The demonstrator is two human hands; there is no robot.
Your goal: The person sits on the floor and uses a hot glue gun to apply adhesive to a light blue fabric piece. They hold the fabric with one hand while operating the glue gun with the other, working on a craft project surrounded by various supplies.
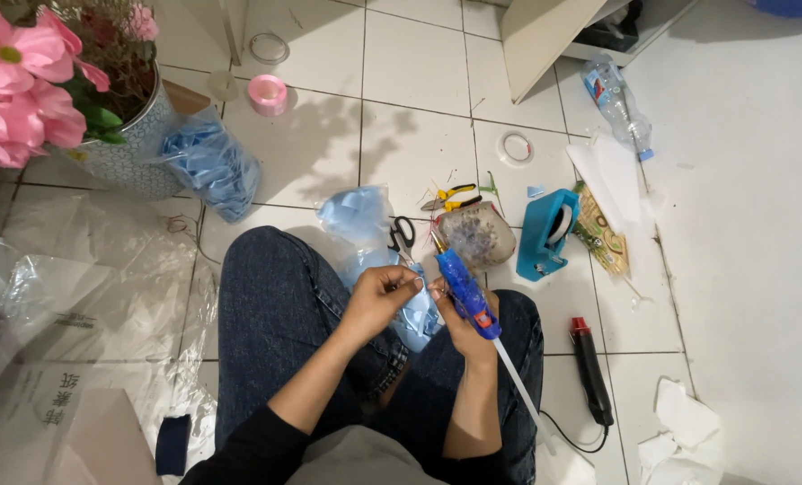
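I sit on a tiled floor with my jeans-clad legs crossed. My right hand (462,325) grips a blue hot glue gun (466,292), nozzle pointing up and away, with a white glue stick (518,382) sticking out behind. My left hand (381,296) pinches a small light blue ribbon piece (416,316) and a thin wire right beside the gun. Both hands meet over my lap.
A clear bag of light blue ribbon pieces (358,216) lies ahead, another (212,166) by a flower pot (127,148) with pink flowers. Scissors (402,235), yellow pliers (450,195), a teal tape dispenser (545,235), a tape roll (515,147), a plastic bottle (616,101) and a black-and-red tool (591,368) surround me.
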